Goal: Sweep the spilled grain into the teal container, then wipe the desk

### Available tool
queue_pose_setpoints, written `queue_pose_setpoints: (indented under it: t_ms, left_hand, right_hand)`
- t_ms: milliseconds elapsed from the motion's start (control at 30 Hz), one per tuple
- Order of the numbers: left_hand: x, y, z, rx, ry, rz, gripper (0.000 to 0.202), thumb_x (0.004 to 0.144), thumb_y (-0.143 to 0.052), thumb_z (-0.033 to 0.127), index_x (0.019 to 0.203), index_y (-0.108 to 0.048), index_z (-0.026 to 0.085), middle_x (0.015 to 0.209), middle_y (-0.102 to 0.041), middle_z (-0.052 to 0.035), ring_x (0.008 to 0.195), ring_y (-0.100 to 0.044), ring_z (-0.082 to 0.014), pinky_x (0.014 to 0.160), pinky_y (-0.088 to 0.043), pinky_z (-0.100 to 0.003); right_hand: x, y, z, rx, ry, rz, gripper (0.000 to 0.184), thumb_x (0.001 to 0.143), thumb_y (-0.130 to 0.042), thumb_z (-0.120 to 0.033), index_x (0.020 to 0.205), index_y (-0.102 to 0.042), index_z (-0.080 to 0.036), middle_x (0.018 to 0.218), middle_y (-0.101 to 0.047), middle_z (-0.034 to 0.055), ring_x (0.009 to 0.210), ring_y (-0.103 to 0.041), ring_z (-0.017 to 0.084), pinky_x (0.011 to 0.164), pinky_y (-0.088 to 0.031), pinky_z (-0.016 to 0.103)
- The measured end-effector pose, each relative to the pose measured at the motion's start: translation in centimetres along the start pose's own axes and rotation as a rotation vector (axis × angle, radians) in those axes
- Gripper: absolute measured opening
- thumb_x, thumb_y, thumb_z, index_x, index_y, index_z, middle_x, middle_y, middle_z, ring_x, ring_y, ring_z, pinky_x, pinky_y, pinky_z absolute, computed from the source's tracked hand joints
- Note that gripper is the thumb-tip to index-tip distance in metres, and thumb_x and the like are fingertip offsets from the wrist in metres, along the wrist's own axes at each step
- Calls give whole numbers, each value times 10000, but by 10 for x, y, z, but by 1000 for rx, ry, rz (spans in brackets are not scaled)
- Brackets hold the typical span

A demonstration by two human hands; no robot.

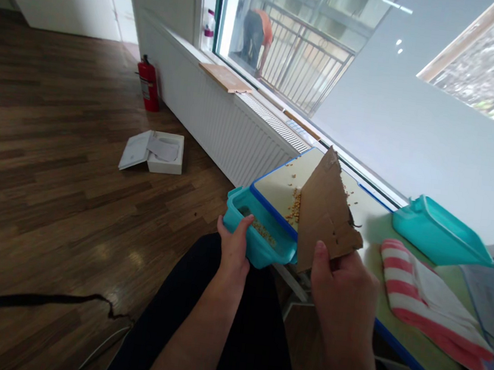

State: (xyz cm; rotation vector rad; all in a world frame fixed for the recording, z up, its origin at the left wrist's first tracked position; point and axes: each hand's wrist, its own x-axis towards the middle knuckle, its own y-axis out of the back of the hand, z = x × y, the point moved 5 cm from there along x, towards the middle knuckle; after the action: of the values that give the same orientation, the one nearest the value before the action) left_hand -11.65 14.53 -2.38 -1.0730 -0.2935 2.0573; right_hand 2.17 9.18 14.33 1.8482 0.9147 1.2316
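Note:
My left hand [236,245] grips the near wall of a turquoise plastic container [260,260], thumb over its rim. Pale yellow kernels [264,233] lie on the container's bottom. It sits against the blue-edged corner of a cream table [274,185], just below the tabletop. In my right hand [342,287] is a torn piece of brown cardboard [327,213], pinched at its near edge and standing tilted on the table. Orange-yellow kernels [293,207] are heaped along the cardboard's left side, with a few scattered farther back. Part of the tabletop behind the cardboard is hidden.
A second turquoise container [443,233] and a folded red-and-white striped towel [426,297] lie on the table's right. A white radiator [236,129] runs under the window. On the wooden floor are an opened white box [166,160] and a red fire extinguisher [149,86]. A person [257,33] bends outside.

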Motion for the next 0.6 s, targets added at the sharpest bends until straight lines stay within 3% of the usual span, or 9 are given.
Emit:
queue_pose_setpoints:
  t_ms: [600]
  left_hand:
    - [2,-2,0,-56,-29,-21,1054,665,-817,295,1494,-166,291,1256,-594,-103,1057,-632,-239,837,-551,-361]
  right_hand:
    - [-6,-3,-5,44,-42,-8,312,802,-466,-461,651,-539,-199,587,-622,99,558,-563,209,540,-330,288]
